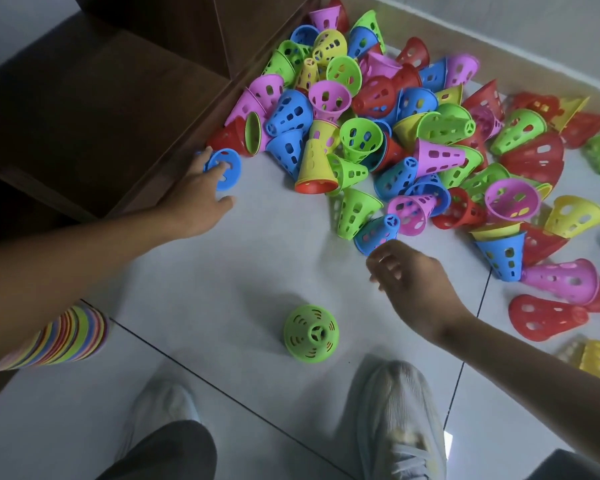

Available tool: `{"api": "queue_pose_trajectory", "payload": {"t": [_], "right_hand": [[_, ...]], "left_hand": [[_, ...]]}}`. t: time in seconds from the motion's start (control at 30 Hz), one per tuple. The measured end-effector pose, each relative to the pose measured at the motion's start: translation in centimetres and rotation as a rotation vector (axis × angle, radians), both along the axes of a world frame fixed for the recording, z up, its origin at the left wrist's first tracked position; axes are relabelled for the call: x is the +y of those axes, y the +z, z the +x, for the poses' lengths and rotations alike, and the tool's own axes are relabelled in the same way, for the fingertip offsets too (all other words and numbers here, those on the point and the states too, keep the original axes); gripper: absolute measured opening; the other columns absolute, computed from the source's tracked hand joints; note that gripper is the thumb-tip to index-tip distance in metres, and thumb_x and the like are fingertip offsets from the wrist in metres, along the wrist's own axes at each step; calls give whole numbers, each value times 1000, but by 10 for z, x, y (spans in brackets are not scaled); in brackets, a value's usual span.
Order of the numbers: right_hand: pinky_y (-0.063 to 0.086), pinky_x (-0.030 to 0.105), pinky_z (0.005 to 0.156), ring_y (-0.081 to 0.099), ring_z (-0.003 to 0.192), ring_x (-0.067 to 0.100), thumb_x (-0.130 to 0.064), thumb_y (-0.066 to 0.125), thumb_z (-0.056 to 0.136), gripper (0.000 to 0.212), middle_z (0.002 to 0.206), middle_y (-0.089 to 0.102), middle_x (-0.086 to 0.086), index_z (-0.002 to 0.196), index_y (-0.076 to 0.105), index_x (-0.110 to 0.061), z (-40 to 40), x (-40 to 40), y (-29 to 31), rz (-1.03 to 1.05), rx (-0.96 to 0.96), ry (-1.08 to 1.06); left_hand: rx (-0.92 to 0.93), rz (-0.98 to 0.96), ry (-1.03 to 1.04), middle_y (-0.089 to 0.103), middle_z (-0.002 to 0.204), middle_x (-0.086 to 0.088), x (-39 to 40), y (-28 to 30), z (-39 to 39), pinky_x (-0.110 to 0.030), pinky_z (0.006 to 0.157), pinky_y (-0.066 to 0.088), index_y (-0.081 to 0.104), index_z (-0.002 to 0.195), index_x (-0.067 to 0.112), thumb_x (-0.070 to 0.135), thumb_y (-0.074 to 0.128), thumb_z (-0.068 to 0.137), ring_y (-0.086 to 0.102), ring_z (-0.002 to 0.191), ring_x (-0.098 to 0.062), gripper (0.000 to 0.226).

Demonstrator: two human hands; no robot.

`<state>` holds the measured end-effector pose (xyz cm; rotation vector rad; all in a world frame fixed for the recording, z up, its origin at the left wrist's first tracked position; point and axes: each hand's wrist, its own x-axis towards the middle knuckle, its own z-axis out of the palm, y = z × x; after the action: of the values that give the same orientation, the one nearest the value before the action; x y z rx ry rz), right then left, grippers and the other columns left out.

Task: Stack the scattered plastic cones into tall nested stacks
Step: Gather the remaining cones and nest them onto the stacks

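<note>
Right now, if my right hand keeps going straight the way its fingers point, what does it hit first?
Most likely the blue cone lying on its side just past your right hand's fingertips, at the near edge of the pile. Depth from one view is uncertain.

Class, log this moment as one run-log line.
left hand: grips blue cone | right hand: open, beside blue cone | upright green cone: untouched | pile: unsorted
</note>
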<state>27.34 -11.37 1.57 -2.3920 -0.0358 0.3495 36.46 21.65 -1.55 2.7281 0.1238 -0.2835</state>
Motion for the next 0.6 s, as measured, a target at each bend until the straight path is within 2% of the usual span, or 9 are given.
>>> {"api": "queue_pose_trajectory", "payload": {"t": [0.13, 0.27, 0.37, 0.47, 0.6], "right_hand": [[49, 30, 72, 57, 77, 10, -22, 60, 96, 6, 92, 64, -8, 101, 62, -23, 17, -4, -4, -36, -231, 2], [49, 33, 84, 54, 99, 16, -17, 65, 92, 21, 108, 54, -10, 112, 60, -18, 32, -7, -7, -80, -352, 40], [47, 36, 90, 50, 110, 23, -19, 67, 90, 31, 120, 52, 0, 119, 57, -18, 41, -11, -10, -161, -358, 65], [44, 34, 93, 46, 113, 23, -19, 70, 89, 38, 124, 51, 3, 124, 55, -18, 45, -14, -14, -198, -331, 85], [40, 34, 99, 45, 122, 24, -22, 70, 89, 49, 133, 52, 2, 133, 50, -20, 49, -18, -24, -235, -211, 104]], "left_hand": [[-24, -31, 5, 7, 165, -8, 4, -5, 6, -33, 123, 17, 26, 153, 1, 17, 58, 98, 10, 152, -24, 66], [-95, -73, 9, 17, 161, -10, 3, -6, 3, -26, 118, 21, 28, 151, -2, 12, 59, 96, 26, 147, -23, 65], [-171, -112, -8, 29, 154, -13, -3, -2, -5, -19, 111, 22, 35, 148, -1, 7, 62, 91, 36, 139, -25, 64], [-201, -156, 11, 37, 148, -13, -11, 5, -14, -28, 112, 29, 41, 144, 2, 13, 69, 88, 40, 135, -26, 64], [-180, -307, 38, 47, 134, -4, -23, 13, -37, -38, 96, 51, 48, 137, 14, 29, 78, 82, 58, 110, -18, 64]]}}
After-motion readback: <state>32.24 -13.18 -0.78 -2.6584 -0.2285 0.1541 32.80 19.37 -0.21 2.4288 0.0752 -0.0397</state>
